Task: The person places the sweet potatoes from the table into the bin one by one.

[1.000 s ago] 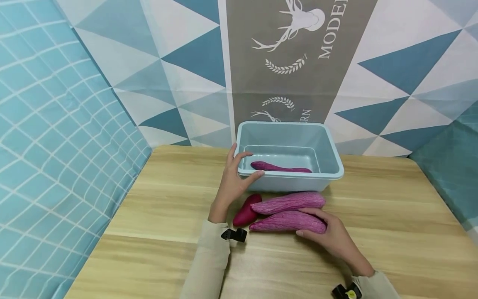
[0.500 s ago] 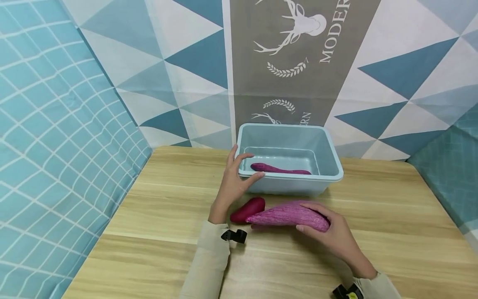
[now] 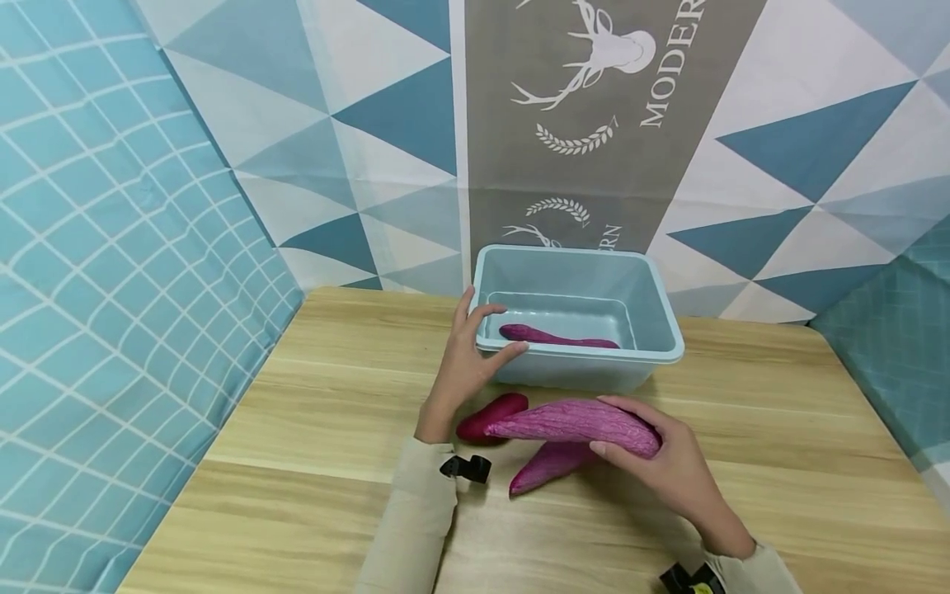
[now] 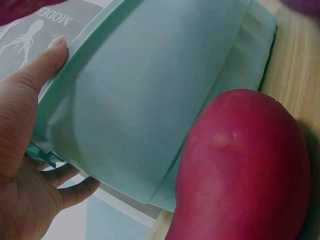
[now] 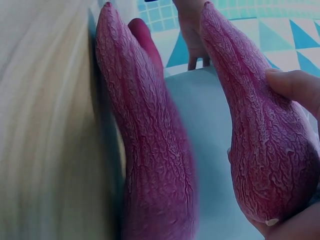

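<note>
My left hand [image 3: 463,363] holds the near left corner of a light blue plastic tub [image 3: 579,367], thumb at the front rim and fingers at the left side. In my right hand [image 3: 668,470] is a wrinkled purple eggplant-shaped vegetable [image 3: 575,421], gripped by its thick end and raised, its tapered tip pointing left. The right wrist view shows a second wrinkled purple vegetable [image 5: 145,135] beside it, lying on the table under the held one. A smooth magenta vegetable [image 4: 245,165] lies in front of the tub, near my left wrist.
A slim purple vegetable [image 3: 552,337] lies inside the tub, along its front wall. The tub stands on a wooden table [image 3: 319,462] near its back edge, close to a patterned cloth wall [image 3: 401,107]. Blue checked cloth [image 3: 111,272] hangs at the left.
My right hand has lifted one wrinkled vegetable off the table. The other wrinkled one has shifted toward the near side beneath it. The left hand has stayed at the tub's corner.
</note>
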Demonstrator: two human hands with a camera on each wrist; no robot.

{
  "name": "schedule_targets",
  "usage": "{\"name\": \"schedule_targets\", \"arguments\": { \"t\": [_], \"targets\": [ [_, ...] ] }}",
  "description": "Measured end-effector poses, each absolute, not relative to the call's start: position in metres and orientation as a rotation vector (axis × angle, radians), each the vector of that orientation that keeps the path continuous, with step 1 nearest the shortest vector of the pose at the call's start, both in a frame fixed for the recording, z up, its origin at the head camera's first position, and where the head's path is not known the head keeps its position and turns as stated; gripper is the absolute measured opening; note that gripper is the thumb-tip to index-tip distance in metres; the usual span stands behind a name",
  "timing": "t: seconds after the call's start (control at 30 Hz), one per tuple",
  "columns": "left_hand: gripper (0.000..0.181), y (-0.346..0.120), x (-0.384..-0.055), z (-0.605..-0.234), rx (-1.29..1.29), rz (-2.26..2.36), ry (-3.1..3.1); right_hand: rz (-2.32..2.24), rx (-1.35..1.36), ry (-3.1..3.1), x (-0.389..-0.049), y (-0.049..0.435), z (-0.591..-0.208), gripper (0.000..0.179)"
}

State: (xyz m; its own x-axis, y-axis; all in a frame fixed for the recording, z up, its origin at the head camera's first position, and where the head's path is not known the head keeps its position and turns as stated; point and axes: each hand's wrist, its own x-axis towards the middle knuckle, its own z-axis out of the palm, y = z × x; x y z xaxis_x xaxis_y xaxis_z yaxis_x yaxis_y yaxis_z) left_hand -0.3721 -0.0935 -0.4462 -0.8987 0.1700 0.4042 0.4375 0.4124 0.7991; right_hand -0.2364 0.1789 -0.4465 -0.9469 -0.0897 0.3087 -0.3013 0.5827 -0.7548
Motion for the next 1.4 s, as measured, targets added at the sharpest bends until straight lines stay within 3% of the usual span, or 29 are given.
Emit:
{"name": "schedule_targets", "arguments": {
  "t": [0.57,0.8,1.4],
  "targets": [
    [0.073,-0.094,-0.373,-0.448,-0.545,-1.485,-2.403,1.264,0.374,-2.518,-0.246,0.173,-0.43,0.055],
    [0.057,-0.094,-0.371,-0.446,-0.533,-1.473,-2.409,1.264,0.386,-2.494,-0.251,0.171,-0.42,0.055],
    [0.058,-0.092,-0.37,-0.446,-0.526,-1.446,-2.407,1.239,0.388,-2.474,-0.269,0.171,-0.406,0.056]
  ]
}}
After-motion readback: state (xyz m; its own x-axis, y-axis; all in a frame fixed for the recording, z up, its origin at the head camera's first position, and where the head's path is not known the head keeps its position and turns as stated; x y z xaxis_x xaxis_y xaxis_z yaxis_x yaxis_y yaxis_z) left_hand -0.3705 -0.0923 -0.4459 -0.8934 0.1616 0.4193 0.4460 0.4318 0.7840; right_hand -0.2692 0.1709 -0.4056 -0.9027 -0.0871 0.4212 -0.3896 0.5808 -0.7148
